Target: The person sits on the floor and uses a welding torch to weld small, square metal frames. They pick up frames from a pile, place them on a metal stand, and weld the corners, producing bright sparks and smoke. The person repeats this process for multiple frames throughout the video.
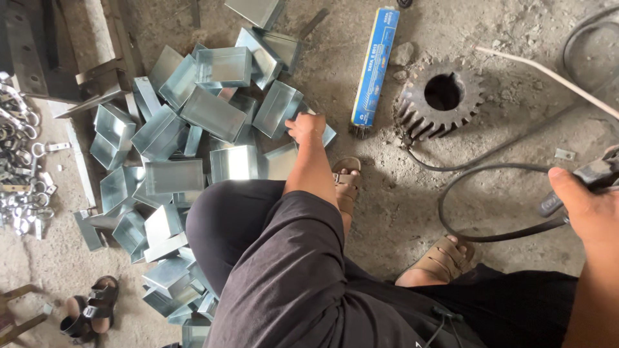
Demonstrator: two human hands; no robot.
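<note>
Your left hand (pixel 305 127) grips a shiny metal box (pixel 278 108) lying toward 11 o'clock; your right hand (pixel 580 203), far off at 3 o'clock, clenches a black handle (pixel 590 180)

Dusty, gritty concrete floor (pixel 412 212) in daylight

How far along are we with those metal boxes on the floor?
Done: cannot tell; none of the galvanised metal boxes in the heap shows visible work. In hand: the left hand reaches onto one box at the heap's edge, and the right hand holds a cabled tool handle. Left: apparently the whole heap.
</note>
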